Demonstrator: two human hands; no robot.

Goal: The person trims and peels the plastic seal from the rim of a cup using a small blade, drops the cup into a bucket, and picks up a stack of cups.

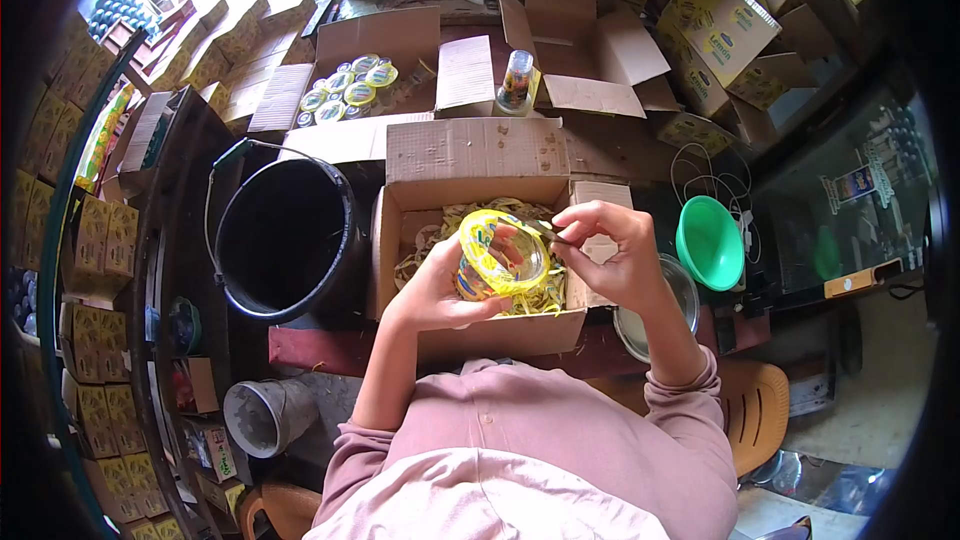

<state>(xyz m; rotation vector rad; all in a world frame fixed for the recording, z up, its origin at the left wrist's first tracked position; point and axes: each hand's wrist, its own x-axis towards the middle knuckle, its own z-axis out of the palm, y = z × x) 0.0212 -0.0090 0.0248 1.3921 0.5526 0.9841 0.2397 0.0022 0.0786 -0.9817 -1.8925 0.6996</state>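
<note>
Yellow-rimmed cup (490, 265), clear and printed, is held tilted above an open carton (435, 341) on the surface, its round end towards the viewer. Left to right: a black bucket (285, 230) stands just beside the carton; the left hand (437, 287) grips the cup round its side, over yellow strips (543, 300) loose in the carton. Next, the right hand (615, 252) pinches a dark blade-like piece (544, 230) between thumb and fingers at the cup's rim, and beyond it sits a green bowl (712, 245).
</note>
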